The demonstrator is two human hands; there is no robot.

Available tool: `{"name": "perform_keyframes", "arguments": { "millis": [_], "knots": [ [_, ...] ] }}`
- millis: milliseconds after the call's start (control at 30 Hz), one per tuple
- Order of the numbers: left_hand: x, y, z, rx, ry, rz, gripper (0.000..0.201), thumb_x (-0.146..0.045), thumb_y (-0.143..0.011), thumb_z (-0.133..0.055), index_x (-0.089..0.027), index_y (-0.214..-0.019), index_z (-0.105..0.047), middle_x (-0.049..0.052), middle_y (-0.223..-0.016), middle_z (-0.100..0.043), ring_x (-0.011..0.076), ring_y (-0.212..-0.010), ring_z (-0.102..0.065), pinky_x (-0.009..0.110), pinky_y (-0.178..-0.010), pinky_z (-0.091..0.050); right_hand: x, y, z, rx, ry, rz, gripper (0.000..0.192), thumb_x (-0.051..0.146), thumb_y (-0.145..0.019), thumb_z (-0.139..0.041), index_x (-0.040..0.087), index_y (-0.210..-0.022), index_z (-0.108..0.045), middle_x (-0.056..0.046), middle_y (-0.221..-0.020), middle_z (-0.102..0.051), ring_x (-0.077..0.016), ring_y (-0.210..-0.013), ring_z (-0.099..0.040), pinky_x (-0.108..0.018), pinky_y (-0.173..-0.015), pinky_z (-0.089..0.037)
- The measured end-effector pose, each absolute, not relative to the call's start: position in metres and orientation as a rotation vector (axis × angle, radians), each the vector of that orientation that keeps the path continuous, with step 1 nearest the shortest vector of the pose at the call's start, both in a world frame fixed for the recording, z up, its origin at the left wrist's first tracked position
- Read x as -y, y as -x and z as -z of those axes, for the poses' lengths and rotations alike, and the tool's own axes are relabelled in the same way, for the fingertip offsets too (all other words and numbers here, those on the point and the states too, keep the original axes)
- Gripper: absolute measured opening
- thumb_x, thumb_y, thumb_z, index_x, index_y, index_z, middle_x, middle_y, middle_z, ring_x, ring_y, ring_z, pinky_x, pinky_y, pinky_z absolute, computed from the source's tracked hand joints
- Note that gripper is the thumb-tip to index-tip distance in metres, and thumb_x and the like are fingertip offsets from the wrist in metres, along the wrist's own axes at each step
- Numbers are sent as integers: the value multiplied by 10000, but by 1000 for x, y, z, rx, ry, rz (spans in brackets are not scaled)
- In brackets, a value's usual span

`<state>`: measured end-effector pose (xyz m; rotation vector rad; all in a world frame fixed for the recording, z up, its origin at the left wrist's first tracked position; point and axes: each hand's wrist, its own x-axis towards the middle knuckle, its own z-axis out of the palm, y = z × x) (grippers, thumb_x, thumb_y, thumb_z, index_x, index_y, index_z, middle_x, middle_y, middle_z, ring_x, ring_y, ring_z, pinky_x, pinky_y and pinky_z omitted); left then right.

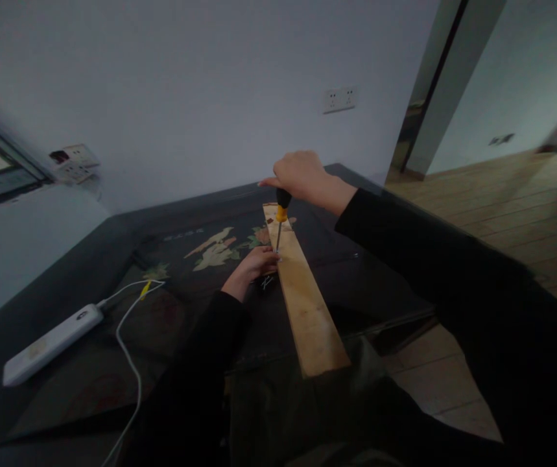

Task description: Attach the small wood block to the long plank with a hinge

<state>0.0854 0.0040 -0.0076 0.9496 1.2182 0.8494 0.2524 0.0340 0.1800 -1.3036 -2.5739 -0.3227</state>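
While the right hand [300, 175] wraps its grip round a black-and-yellow-handled screwdriver [281, 215], near-upright over a long, pale wooden board [310, 311] on the dark worktop [339, 250], the left hand [257, 261] is at the board's edge, grip contents unclear.

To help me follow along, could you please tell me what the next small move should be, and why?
Perhaps a small turn of the screwdriver: the right hand holds it from above, and its tip points down at the board, beside the left hand.
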Motion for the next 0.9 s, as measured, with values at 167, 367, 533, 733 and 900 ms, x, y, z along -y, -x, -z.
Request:
{"name": "perform_keyframes", "arguments": {
  "millis": [167,367,533,733,900],
  "knots": [
    [-3,-84,7,-1186,-947,-844,226,13,-702,-693,-102,-895,-672,80,-830,-744,139,-626,-706,219,-600,-584,-31,-267,-196,2647,1229,149,468,495,-898,-599,154,-1207,-686,-134,-1119,-679,-249,-999,-594,-345,-804,-396],
    [-5,-84,9,-1189,-938,-853,196,34,-729,-647,-105,-865,-669,81,-816,-734,137,-626,-698,232,-617,-579,-28,-269,-200,2730,1125,92,350,348,-923,-571,148,-1174,-711,-134,-1116,-680,-239,-998,-591,-349,-817,-384],
    [-5,-85,10,-1207,-957,-843,181,22,-748,-648,-108,-873,-656,70,-777,-727,124,-615,-687,211,-610,-566,-31,-256,-181,2506,1327,336,434,421,-985,-457,107,-1158,-703,-180,-1056,-695,-287,-1015,-592,-365,-817,-377],
    [-3,-86,7,-1222,-968,-834,202,11,-736,-658,-108,-898,-671,93,-848,-742,137,-659,-696,244,-658,-587,-30,-262,-184,2507,1335,234,493,508,-959,-485,122,-1187,-690,-167,-1060,-697,-261,-961,-607,-353,-788,-397],
    [-4,-84,8,-1174,-969,-842,199,7,-730,-664,-102,-897,-672,108,-871,-748,145,-678,-707,251,-677,-591,-28,-275,-204,2762,1205,-81,408,362,-906,-591,123,-1223,-684,-120,-1014,-718,-187,-828,-621,-326,-749,-407]
  ]
}}
